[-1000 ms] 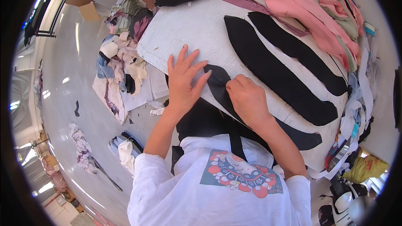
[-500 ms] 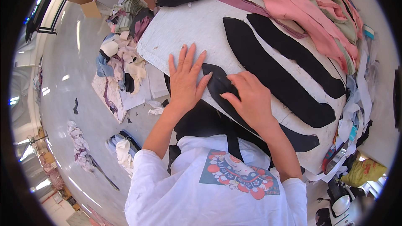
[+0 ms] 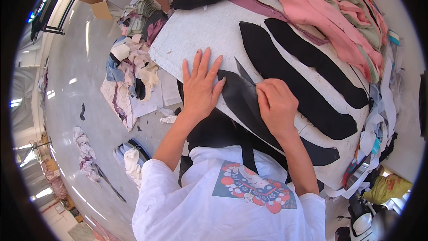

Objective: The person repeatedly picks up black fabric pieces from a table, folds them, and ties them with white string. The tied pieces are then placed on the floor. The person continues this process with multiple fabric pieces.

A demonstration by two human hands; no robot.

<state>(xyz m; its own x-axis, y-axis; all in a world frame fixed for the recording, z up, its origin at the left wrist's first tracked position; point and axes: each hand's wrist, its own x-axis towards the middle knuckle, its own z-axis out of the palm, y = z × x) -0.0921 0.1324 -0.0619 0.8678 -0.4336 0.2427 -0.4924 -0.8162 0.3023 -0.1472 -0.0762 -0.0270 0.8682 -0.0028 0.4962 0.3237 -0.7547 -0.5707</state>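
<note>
The left hand (image 3: 200, 91) lies flat with fingers spread on the pale counter (image 3: 191, 31), its thumb over the tip of a dark grey fabric piece (image 3: 238, 96). That piece lies between and below the hands, along the near edge. The right hand (image 3: 278, 105) is closed in a pinch on a thin dark strip (image 3: 243, 70) raised above it (whether the two are joined is hard to tell). Peeling or separating seems the step in hand; the next move probably calls for firm left pressure and a gentle right pull. Two black fabric pieces (image 3: 285, 82) lie beyond the right hand.
</note>
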